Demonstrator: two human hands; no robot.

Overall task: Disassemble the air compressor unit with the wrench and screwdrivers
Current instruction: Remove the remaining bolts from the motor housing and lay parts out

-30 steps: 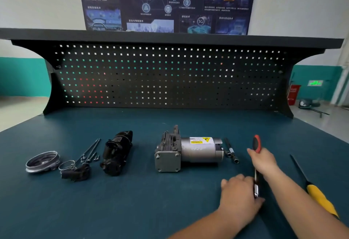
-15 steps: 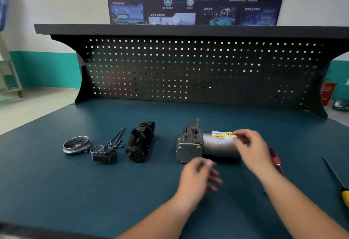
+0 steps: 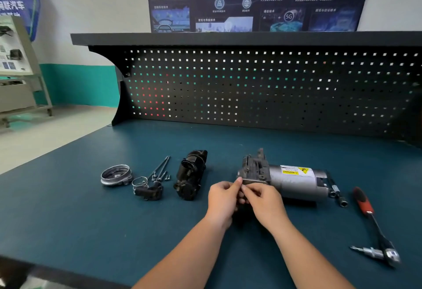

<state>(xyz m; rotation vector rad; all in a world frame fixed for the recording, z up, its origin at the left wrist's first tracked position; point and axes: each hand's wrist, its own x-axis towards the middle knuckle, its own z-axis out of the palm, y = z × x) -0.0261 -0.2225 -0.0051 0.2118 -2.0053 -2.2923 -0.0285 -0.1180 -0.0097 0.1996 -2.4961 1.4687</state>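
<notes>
The air compressor (image 3: pixel 294 181) lies on its side mid-bench: a silver motor cylinder with a yellow warning label and a dark grey block (image 3: pixel 253 170) at its left end. My left hand (image 3: pixel 222 202) and my right hand (image 3: pixel 266 204) meet at the front face of that block, fingertips pinched on its lower edge. What lies between the fingers is hidden. A ratchet wrench (image 3: pixel 367 211) with a red and black handle rests on the bench to the right, untouched.
Left of the compressor lie removed parts: a black housing (image 3: pixel 193 174), long bolts (image 3: pixel 159 167), a small black elbow with a spring clip (image 3: pixel 148 190) and a metal ring cap (image 3: pixel 116 174). Sockets (image 3: pixel 336 194) lie by the motor's right end. A pegboard (image 3: pixel 251 87) backs the blue bench (image 3: pixel 91 220).
My right hand let go of the wrench, passed over the motor and came to the block end. My left hand rose from the bench to meet it. My view swung left and closer.
</notes>
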